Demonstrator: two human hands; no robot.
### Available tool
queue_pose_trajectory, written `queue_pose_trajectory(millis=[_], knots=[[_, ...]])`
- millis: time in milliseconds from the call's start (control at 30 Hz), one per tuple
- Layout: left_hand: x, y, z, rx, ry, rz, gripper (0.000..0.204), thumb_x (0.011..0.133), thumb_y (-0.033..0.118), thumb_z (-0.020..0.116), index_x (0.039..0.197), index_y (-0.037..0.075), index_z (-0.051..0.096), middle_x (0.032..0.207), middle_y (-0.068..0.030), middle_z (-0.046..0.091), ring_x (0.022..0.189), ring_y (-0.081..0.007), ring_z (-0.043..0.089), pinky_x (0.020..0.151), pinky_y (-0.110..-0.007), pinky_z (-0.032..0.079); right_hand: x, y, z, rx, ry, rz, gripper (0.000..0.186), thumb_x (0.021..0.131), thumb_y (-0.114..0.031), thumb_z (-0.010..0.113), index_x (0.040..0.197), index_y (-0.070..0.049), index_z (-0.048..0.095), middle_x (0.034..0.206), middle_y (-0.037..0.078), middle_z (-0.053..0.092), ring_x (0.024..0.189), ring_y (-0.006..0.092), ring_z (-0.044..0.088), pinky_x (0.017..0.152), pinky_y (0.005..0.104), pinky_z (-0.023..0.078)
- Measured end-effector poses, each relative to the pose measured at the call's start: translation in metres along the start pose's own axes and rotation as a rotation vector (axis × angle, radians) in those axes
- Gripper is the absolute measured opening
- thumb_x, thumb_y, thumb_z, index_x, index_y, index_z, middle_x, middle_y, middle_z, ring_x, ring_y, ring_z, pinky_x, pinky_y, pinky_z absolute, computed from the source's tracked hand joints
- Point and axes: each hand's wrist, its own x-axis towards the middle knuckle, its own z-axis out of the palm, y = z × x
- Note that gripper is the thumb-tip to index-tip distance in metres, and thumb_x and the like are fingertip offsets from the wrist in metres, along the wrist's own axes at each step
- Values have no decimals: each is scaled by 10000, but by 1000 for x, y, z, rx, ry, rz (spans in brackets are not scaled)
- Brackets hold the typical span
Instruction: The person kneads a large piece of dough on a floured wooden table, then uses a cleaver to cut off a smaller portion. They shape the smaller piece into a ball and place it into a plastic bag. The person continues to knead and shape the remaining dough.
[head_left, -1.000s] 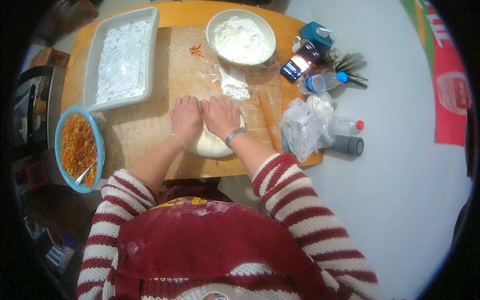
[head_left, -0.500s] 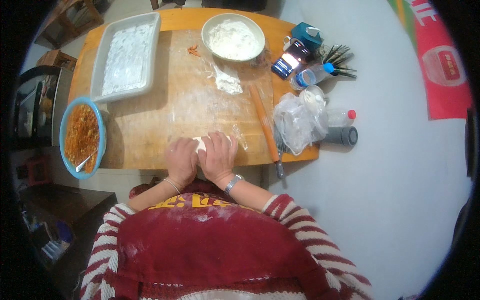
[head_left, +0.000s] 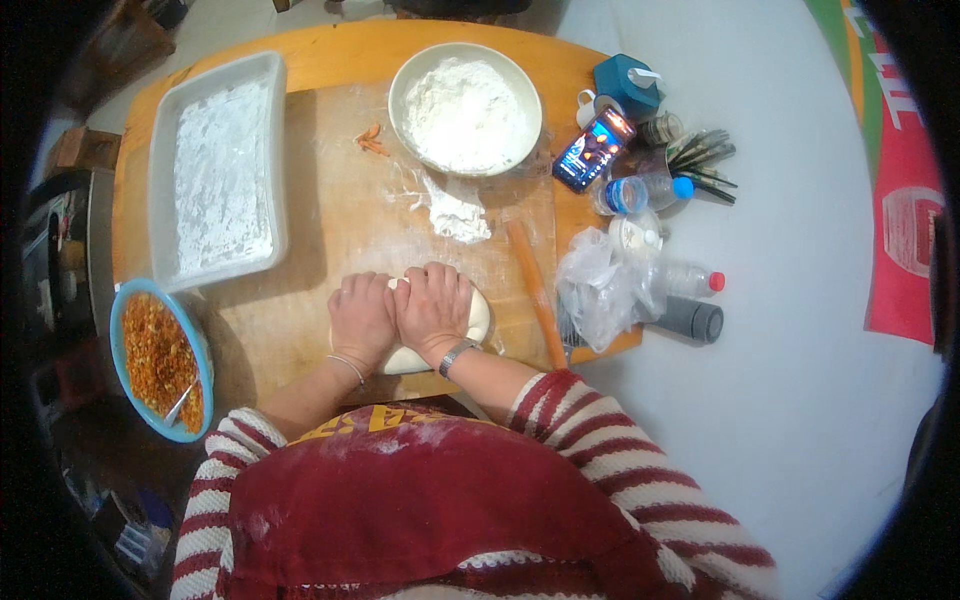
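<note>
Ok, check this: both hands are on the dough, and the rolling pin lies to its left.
Wrong side: in the head view, the left hand and right hand are on the dough, but the rolling pin lies to its right.

we see yellow letters on the apron (head_left: pixel 420 500), white letters on the banner (head_left: pixel 905 270), and tiny, unreadable text on the phone (head_left: pixel 594 150).

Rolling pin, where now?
Head view: the rolling pin lies right of centre on the wooden table, between the dough and the clear plastic bag.
</note>
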Motion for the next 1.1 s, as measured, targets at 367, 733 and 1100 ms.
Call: queue_pose_trajectory(millis=[367,733,1100], knots=[[45,-19,11,-18,-105,17,235,1001,213,497,929,42,642,992,-138,628,993,-351,566,847,-483,462,38,-4,4,-41,-33,114,285,951,-303,520,865,-109,710,982,131,662,1024,324,551,897,493,397],[-27,29,-25,55,-92,-42,264,978,289,533,902,71,660,945,-168,631,920,-383,579,787,-503,470,-34,2,-66,133,-330,65,315,985,-272,463,978,-44,681,1098,205,650,1185,390,507,1046,534,329],[-116,15,5,158,168,209,491,920,366,564,1367,163,552,1381,-130,512,1335,-360,424,1050,-628,276,-128,9,-7,134,184,-119,417,939,-297,494,1290,-86,571,1324,150,522,1289,346,437,1137,572,195]])
